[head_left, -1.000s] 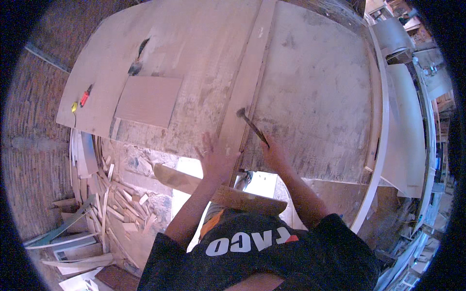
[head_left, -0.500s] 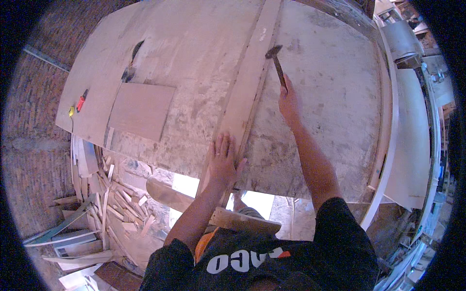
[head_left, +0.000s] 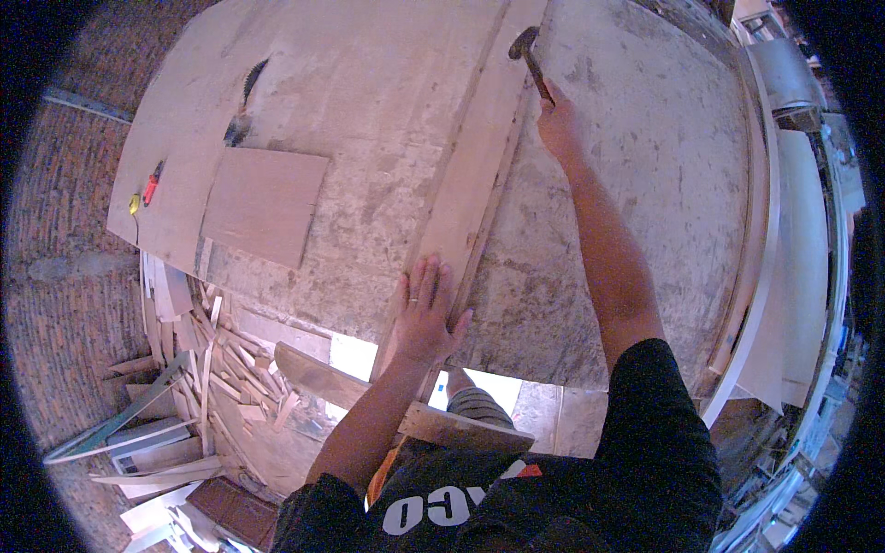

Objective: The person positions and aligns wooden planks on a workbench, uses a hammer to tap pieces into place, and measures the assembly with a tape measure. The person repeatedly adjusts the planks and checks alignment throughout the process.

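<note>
A long, flat wooden board [head_left: 467, 184] runs from near my body to the far edge of the worktable [head_left: 387, 175]. My left hand [head_left: 426, 309] lies flat across its near end, fingers stretched out along the wood. In my right hand [head_left: 560, 124] is a hammer [head_left: 533, 64], gripped around the handle. Its dark head is over the far part of the board; whether it touches the wood I cannot tell. Small dark spots show along the board's right edge.
Left on the table lie a rectangular thin panel [head_left: 265, 205], a red-handled tool [head_left: 152, 184], a yellow item [head_left: 135, 205] and a saw blade [head_left: 253, 81] jutting through a slot. Wood offcuts [head_left: 241, 373] are heaped on the floor at left. Curved boards [head_left: 751, 304] stand along the right edge.
My right hand has carried the hammer farther away, its head passing from the board's right edge to over the board. My left hand stays flat on the board's near end.
</note>
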{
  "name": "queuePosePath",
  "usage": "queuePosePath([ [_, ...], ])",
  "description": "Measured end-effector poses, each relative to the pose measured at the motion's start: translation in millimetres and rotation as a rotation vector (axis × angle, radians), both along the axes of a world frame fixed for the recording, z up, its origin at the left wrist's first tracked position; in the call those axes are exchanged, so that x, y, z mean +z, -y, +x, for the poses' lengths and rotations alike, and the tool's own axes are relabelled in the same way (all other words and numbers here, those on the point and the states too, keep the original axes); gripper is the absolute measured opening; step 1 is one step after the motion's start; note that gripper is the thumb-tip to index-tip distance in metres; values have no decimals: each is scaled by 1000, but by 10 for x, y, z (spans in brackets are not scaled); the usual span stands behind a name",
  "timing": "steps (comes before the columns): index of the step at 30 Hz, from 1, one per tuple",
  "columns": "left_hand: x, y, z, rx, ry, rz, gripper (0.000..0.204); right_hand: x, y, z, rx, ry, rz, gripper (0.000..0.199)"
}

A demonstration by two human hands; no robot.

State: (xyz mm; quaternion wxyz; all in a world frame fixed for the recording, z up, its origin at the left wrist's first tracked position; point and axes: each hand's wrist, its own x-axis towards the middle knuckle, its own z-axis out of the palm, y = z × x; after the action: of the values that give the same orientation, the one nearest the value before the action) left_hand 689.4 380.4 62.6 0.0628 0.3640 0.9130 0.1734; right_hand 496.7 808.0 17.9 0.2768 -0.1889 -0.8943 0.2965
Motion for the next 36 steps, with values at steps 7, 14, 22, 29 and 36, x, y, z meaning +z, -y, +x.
queuePosePath([
  [7, -5, 67, -5, 37, 5, 19, 88, 109, 302, -85, -43, 192, 145, 51],
  [14, -14, 123, 36, 83, -10, 3, 87, 497, 686, -56, -52, 60, -32, 51],
  [22, -5, 93, 32, 59, -12, 7, 87, 278, 509, -49, -51, 251, 7, 49],
  [29, -71, 90, 44, 47, -27, 24, 88, 242, 539, -8, -36, 155, 99, 51],
  [36, -5, 92, 20, 57, -23, -10, 88, 647, 614, -59, -79, 295, 87, 55],
])
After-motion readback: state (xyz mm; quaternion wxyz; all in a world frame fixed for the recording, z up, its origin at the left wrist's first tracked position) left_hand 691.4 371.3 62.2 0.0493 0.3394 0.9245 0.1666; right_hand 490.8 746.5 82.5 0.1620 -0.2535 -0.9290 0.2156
